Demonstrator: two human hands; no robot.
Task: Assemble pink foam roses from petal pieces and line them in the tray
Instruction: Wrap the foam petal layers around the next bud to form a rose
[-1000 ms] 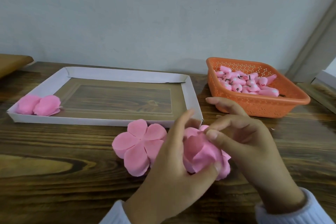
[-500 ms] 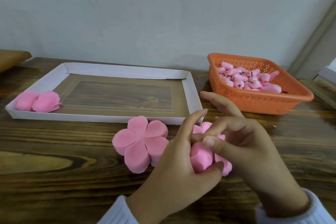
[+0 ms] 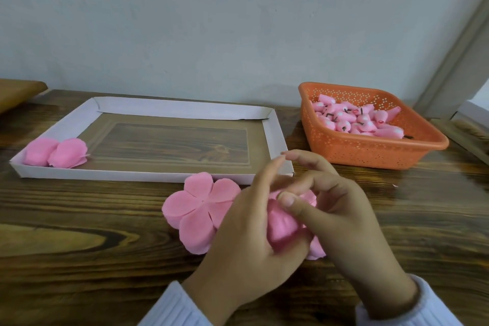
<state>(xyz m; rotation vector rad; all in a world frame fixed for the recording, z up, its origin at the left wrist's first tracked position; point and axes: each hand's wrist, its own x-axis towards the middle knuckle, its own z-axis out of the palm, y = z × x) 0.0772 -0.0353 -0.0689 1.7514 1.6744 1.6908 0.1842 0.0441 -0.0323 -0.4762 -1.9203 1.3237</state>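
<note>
My left hand (image 3: 246,241) cups a half-formed pink foam rose (image 3: 281,225) from below, thumb curled under it. My right hand (image 3: 333,219) pinches the rose's petals from above with thumb and bent fingers. A flat stack of pink five-petal pieces (image 3: 199,209) lies on the table just left of my hands. The white cardboard tray (image 3: 180,108) stands behind, with two finished pink roses (image 3: 57,152) in its near-left corner. Much of the held rose is hidden by my fingers.
An orange perforated basket (image 3: 370,153) of several pink rose buds sits at the back right. A wooden edge (image 3: 16,90) pokes in at the far left. The dark wooden table (image 3: 79,259) runs up to a pale wall.
The petals have been folded in tighter around the rose in my hands. My right thumb has moved down onto the foam. The camera has tilted slightly.
</note>
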